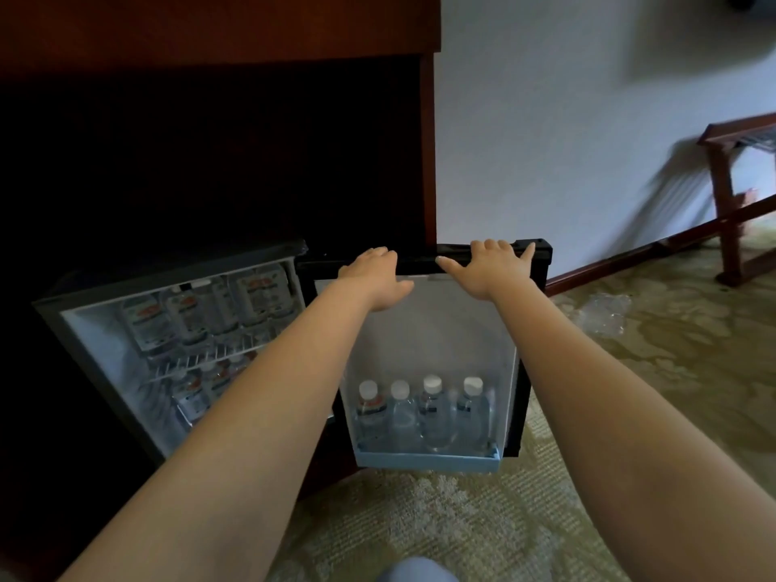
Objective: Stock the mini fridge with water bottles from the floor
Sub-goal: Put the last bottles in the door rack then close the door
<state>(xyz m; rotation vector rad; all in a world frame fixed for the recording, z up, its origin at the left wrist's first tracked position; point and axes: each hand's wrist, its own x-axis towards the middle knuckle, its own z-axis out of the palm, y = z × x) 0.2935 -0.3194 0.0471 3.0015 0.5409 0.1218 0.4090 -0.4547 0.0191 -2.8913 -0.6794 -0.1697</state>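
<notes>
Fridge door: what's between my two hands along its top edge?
Only the fridge door's bare black top edge lies between the left hand and the right hand, as the head view shows.

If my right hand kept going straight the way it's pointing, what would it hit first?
Your right hand grips the top edge of the fridge door, so it meets that first. Beyond it, the white wall looks next, though depth is unclear.

Fridge (96,342) left, bottles (189,317) on shelves (201,361); door (462,321) right, four bottles (420,409) in rack (424,462).
</notes>
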